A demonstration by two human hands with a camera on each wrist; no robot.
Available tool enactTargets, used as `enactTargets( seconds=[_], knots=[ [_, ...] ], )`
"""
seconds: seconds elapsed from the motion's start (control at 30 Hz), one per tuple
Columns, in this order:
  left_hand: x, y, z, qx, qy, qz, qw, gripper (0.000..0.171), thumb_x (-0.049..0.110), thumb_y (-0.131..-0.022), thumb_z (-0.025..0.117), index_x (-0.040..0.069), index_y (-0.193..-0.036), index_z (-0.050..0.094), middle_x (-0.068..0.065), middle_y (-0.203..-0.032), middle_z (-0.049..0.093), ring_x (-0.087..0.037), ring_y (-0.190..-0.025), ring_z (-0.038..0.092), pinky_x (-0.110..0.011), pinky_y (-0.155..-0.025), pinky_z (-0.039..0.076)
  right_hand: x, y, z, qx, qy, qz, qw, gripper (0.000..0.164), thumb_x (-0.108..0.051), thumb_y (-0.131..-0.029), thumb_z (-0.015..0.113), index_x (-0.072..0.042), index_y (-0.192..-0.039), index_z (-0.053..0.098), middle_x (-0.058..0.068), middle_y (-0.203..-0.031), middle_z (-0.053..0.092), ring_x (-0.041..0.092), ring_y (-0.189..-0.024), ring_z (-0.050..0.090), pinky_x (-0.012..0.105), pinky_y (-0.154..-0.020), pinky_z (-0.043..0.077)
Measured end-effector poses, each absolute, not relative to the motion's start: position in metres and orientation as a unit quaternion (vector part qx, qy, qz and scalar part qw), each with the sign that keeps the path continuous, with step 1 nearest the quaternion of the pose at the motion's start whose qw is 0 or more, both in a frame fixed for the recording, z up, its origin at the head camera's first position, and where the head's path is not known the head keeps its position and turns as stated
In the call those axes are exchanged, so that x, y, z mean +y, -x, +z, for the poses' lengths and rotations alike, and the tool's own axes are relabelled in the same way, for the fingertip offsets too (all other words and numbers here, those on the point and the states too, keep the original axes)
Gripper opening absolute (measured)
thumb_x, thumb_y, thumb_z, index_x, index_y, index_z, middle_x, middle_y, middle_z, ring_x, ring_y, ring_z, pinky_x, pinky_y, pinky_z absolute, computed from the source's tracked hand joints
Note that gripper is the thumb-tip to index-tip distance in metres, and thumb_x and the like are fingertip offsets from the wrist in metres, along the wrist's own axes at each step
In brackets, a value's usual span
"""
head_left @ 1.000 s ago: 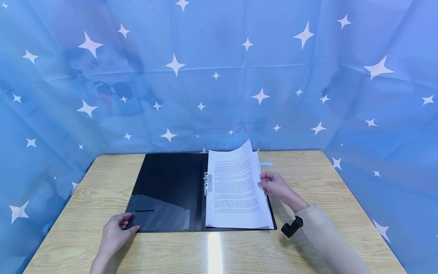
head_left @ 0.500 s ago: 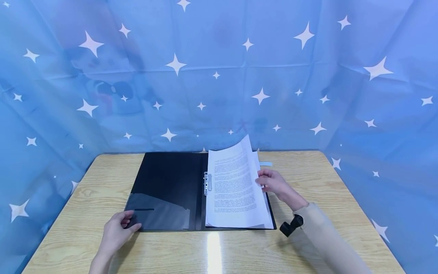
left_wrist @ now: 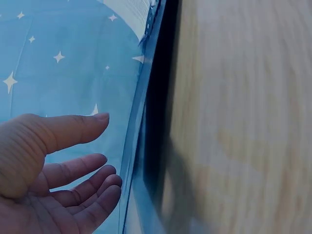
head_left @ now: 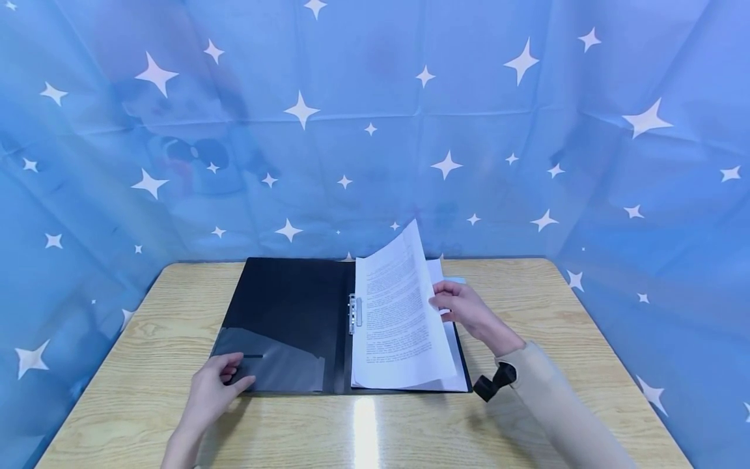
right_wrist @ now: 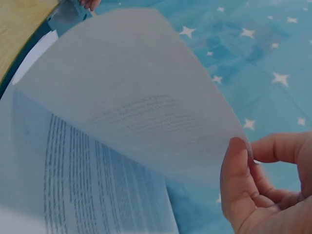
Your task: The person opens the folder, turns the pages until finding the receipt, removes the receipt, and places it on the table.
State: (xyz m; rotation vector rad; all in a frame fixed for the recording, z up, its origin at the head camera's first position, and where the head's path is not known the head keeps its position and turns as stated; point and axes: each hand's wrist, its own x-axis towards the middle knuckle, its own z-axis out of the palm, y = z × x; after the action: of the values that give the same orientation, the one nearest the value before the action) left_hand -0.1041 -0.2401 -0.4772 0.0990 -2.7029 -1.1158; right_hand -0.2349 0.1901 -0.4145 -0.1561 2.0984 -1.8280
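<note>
A black folder (head_left: 290, 293) lies spread on the table, with a metal clip (head_left: 353, 314) by its spine. On its right half sits a stack of printed paper (head_left: 461, 371). My right hand (head_left: 471, 316) pinches the right edge of the top sheet (head_left: 395, 312) between thumb and fingers; the sheet curves upward. In the right wrist view the sheet's underside (right_wrist: 126, 63) shows above another printed page (right_wrist: 92, 180). Over the folder's lower left corner, by the clear pocket (head_left: 287, 368), hovers my left hand (head_left: 213, 387), its fingers loosely bent and holding nothing.
The wooden table (head_left: 562, 326) carries the folder near its middle. A light blue tab (head_left: 455, 280) sticks out at the folder's upper right. A blue curtain with white stars (head_left: 375, 130) hangs behind and at both sides.
My right hand has moved left and slightly up, lifting and bending the top sheet further. The left hand has left the folder's edge and shifted right over the corner.
</note>
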Motion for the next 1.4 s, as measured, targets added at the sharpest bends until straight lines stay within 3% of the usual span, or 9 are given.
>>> enactTargets(
  seconds=[0.43,1.1,1.4],
  knots=[
    [-0.223,0.111,-0.471,-0.912,0.010,-0.385,0.140,0.042,-0.001,-0.068,0.079,-0.010,-0.106,0.063,-0.015,-0.094,0.061,-0.025,-0.084,0.057,-0.032,-0.070,0.052,0.168,0.235,-0.401,0.725,0.081,-0.660,0.179,0.021,-0.005,-0.088,0.055,0.006,-0.105,0.051,0.007,-0.092,0.058,0.018,-0.079,0.059,0.034,-0.067,0.050],
    [-0.193,0.117,-0.454,-0.903,0.038,-0.408,0.130,0.041,-0.001,-0.070,0.078,-0.007,-0.108,0.064,-0.014,-0.095,0.061,-0.027,-0.086,0.058,-0.037,-0.073,0.052,0.125,0.238,-0.393,0.676,0.118,-0.703,0.185,0.012,-0.003,-0.087,0.056,0.000,-0.098,0.056,0.005,-0.086,0.058,0.018,-0.079,0.057,0.035,-0.068,0.049],
    [-0.181,0.118,-0.447,-0.895,0.075,-0.413,0.151,0.041,-0.001,-0.068,0.080,-0.003,-0.106,0.065,-0.011,-0.093,0.062,-0.027,-0.084,0.059,-0.038,-0.072,0.052,0.104,0.236,-0.389,0.683,0.096,-0.702,0.177,0.009,-0.003,-0.086,0.057,-0.002,-0.095,0.056,0.007,-0.089,0.057,0.020,-0.081,0.056,0.033,-0.067,0.048]
  ],
)
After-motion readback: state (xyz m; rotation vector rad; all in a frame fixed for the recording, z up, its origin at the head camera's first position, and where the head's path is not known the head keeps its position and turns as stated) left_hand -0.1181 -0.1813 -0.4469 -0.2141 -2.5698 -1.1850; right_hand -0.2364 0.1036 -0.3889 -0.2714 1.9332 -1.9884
